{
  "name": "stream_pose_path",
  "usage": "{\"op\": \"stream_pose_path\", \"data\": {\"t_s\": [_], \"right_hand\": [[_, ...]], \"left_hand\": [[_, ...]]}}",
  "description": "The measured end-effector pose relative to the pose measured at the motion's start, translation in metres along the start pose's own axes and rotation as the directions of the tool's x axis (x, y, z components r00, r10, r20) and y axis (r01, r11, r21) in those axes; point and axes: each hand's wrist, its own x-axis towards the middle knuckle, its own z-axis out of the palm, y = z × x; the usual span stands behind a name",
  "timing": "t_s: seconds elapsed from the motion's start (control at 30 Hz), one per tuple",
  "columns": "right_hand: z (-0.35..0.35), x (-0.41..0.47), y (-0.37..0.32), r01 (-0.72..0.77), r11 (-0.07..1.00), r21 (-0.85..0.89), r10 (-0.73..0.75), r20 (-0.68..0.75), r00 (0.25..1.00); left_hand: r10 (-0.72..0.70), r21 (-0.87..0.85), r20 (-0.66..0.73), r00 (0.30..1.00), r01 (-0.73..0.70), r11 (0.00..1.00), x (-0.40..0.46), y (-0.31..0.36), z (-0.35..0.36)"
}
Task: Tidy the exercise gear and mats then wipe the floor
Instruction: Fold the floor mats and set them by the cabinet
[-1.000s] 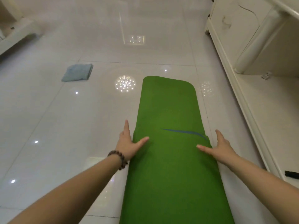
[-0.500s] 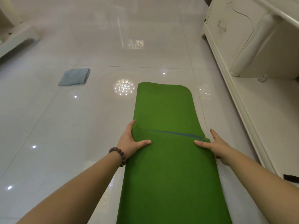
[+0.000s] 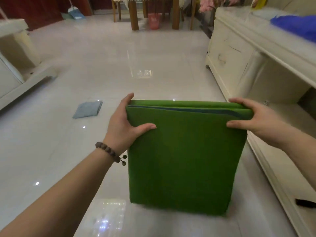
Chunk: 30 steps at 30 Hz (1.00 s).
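A green exercise mat (image 3: pixel 184 159), folded into several layers with a blue inner face showing at its top edge, hangs upright above the glossy white floor (image 3: pixel 51 151). My left hand (image 3: pixel 125 124), with a bead bracelet on the wrist, grips the mat's upper left corner, thumb across the front. My right hand (image 3: pixel 251 120) grips the upper right corner the same way. A folded grey-blue cloth (image 3: pixel 88 109) lies on the floor to the left of the mat.
A cream cabinet (image 3: pixel 239 62) runs along the right, with a blue item (image 3: pixel 295 26) on top and a black object (image 3: pixel 305 202) on its low shelf. Cream furniture (image 3: pixel 15 69) stands left. Far back are wooden table legs (image 3: pixel 134 16), a pink bucket (image 3: pixel 154 20) and a broom (image 3: pixel 74 11).
The mat lay flat and long on the floor under my pressing hands; now it is folded over and lifted upright in both hands. The view has tilted up toward the room.
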Motion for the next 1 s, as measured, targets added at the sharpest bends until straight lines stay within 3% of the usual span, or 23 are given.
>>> {"op": "stream_pose_path", "data": {"t_s": [0.13, 0.33, 0.47, 0.57, 0.7, 0.83, 1.0], "right_hand": [[-0.011, 0.006, -0.041, 0.152, 0.946, -0.286, -0.166, -0.027, 0.986], [0.021, 0.0, 0.008, 0.115, 0.828, -0.548, -0.245, -0.17, 0.954], [0.028, -0.005, 0.043, 0.178, 0.777, -0.603, -0.268, -0.063, 0.961], [0.024, -0.005, 0.045, 0.264, 0.698, -0.666, -0.316, 0.045, 0.948], [0.032, -0.01, 0.042, 0.398, 0.611, -0.685, -0.452, 0.111, 0.885], [0.036, -0.024, 0.053, 0.406, 0.686, -0.604, -0.458, 0.075, 0.886], [0.043, -0.037, 0.061, 0.257, 0.928, -0.27, -0.279, -0.046, 0.959]], "left_hand": [[0.124, 0.154, -0.049, 0.991, -0.115, 0.981, 0.024, 0.01, -0.021], [0.131, 0.384, -0.034, 0.991, -0.108, 0.917, -0.002, -0.016, 0.001], [0.139, 0.641, 0.008, 0.99, -0.112, 0.759, -0.022, -0.027, 0.016], [0.101, 0.831, 0.181, 0.978, -0.207, 0.516, -0.025, 0.001, 0.025], [0.03, 0.774, 0.441, 0.897, -0.397, 0.493, -0.03, 0.034, 0.07], [0.093, 0.744, 0.4, 0.912, -0.383, 0.547, -0.031, 0.029, 0.093], [0.312, 0.641, 0.314, 0.897, -0.442, 0.627, -0.037, 0.014, 0.072]]}}
